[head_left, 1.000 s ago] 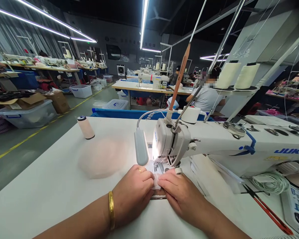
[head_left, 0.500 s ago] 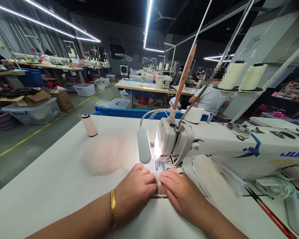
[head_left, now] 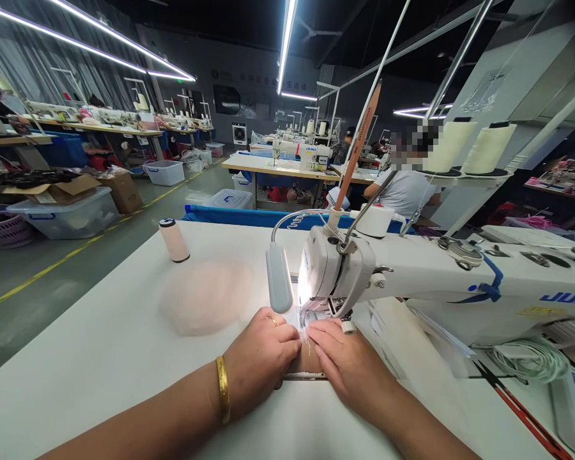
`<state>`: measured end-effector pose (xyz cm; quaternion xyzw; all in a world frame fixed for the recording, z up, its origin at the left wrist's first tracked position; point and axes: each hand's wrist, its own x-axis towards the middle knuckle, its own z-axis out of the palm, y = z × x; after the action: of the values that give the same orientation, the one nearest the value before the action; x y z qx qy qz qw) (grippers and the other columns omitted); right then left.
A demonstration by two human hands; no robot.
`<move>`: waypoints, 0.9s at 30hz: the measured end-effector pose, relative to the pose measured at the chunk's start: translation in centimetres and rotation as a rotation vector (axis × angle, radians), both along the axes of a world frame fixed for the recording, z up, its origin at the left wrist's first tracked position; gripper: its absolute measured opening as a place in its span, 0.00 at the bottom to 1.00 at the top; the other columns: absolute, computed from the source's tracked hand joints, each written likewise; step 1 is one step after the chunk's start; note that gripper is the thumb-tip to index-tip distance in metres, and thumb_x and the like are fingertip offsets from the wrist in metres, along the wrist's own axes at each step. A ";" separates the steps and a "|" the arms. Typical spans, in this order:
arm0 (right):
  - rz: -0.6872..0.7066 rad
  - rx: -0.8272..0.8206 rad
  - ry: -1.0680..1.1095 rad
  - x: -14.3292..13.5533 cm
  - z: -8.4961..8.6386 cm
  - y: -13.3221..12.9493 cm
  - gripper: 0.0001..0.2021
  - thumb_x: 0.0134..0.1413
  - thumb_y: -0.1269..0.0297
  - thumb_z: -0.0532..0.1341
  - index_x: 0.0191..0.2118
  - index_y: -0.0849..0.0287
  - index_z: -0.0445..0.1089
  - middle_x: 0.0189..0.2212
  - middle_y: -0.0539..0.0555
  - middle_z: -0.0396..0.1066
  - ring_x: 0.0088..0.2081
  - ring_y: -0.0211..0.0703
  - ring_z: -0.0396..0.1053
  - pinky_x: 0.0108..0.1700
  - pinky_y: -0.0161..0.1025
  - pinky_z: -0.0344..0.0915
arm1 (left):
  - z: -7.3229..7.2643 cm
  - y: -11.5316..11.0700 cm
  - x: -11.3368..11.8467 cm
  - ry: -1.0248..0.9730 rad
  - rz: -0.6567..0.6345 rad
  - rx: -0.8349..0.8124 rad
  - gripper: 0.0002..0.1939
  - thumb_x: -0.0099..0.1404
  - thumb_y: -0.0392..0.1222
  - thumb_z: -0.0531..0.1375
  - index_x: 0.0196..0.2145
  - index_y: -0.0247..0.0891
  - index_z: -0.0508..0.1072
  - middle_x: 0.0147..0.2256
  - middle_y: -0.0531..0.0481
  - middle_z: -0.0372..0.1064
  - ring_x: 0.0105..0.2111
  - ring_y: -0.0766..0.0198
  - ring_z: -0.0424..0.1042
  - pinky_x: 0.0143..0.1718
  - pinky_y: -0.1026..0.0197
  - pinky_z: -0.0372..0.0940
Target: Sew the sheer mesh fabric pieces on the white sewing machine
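My left hand, with a gold ring and bangle, is closed at the front of the sewing machine's needle area. Its fingertips pinch the edge of a small piece of pale sheer fabric, mostly hidden by the hands. From the other side my right hand grips the same fabric, its fingers bent and pressed together near the presser foot. Loose thread ends show between the hands. The white sewing machine has its lamp lit over the needle.
A sheer beige pile of fabric lies left of my hands, with a pink thread spool behind it. A grey lamp hangs beside the machine head. At right are red-handled tweezers and a coiled pale cord. A person sits ahead.
Both hands have moved slightly forward toward the needle with the sheer fabric, and their fingertips are a little farther apart. More of the brownish surface shows between them.
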<state>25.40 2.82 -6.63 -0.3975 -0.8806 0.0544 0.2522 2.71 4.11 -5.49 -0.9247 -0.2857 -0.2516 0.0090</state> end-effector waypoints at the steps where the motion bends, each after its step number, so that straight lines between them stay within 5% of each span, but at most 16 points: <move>1: -0.014 0.000 -0.009 0.0 -0.1 0.1 0.19 0.66 0.77 0.51 0.54 0.54 0.72 0.47 0.59 0.78 0.48 0.56 0.74 0.46 0.53 0.75 | -0.1 0.2 0.0 0.002 0.004 -0.003 0.11 0.64 0.25 0.56 0.32 0.37 0.73 0.34 0.50 0.76 0.32 0.59 0.68 0.40 0.53 0.60; 9: -0.098 -0.010 -0.077 0.0 -0.7 0.5 0.21 0.70 0.72 0.51 0.63 0.57 0.68 0.59 0.61 0.73 0.54 0.58 0.73 0.49 0.55 0.77 | -0.1 1.3 0.1 0.095 0.093 0.006 0.10 0.67 0.27 0.57 0.32 0.37 0.75 0.35 0.48 0.76 0.34 0.58 0.71 0.35 0.56 0.59; 19: -0.021 -0.038 0.007 0.8 -1.2 0.4 0.16 0.74 0.69 0.48 0.56 0.53 0.70 0.53 0.58 0.77 0.48 0.54 0.76 0.48 0.53 0.76 | 1.3 1.2 1.1 0.203 0.300 -0.240 0.10 0.68 0.28 0.56 0.30 0.36 0.72 0.38 0.44 0.75 0.39 0.54 0.73 0.43 0.52 0.63; 24: 0.089 -0.051 0.041 0.3 0.7 -0.9 0.14 0.74 0.71 0.49 0.52 0.52 0.70 0.47 0.57 0.77 0.46 0.53 0.74 0.45 0.51 0.75 | 2.3 1.1 0.5 0.178 0.342 -0.354 0.07 0.57 0.27 0.62 0.27 0.36 0.69 0.37 0.40 0.76 0.39 0.48 0.74 0.45 0.49 0.65; 27: 0.169 -0.096 0.062 -0.4 2.8 -2.8 0.17 0.72 0.71 0.52 0.61 0.51 0.66 0.53 0.59 0.75 0.53 0.53 0.72 0.53 0.52 0.73 | 3.5 -0.7 -1.0 0.122 0.352 -0.458 0.05 0.61 0.30 0.59 0.29 0.37 0.70 0.34 0.43 0.76 0.36 0.52 0.74 0.40 0.53 0.66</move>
<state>24.97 0.06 -3.85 -0.3316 -0.8990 0.1300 0.2546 1.68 3.40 -1.95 -0.8523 -0.4898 -0.1192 -0.1393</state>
